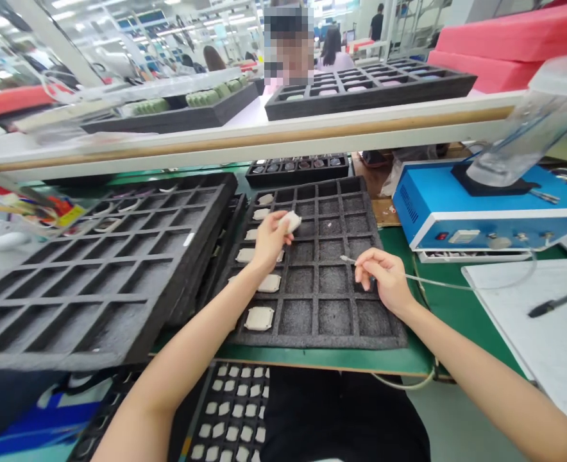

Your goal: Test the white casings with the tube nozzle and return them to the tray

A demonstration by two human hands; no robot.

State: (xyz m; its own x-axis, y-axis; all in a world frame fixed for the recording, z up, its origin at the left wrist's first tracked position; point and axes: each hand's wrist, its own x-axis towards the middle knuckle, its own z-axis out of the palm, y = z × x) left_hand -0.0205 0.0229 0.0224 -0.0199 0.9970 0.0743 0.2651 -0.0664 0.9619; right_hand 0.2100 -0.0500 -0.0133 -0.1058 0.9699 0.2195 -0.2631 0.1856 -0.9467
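Blurred workshop behind, pale piece partly under left fingers

Black trays on green bench

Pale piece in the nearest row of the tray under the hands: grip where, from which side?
Likely best from above, pinching two opposite edges of the pale piece. It lies flat in the walled black tray, which hampers coming in sideways; its squarish outline offers opposed edges.
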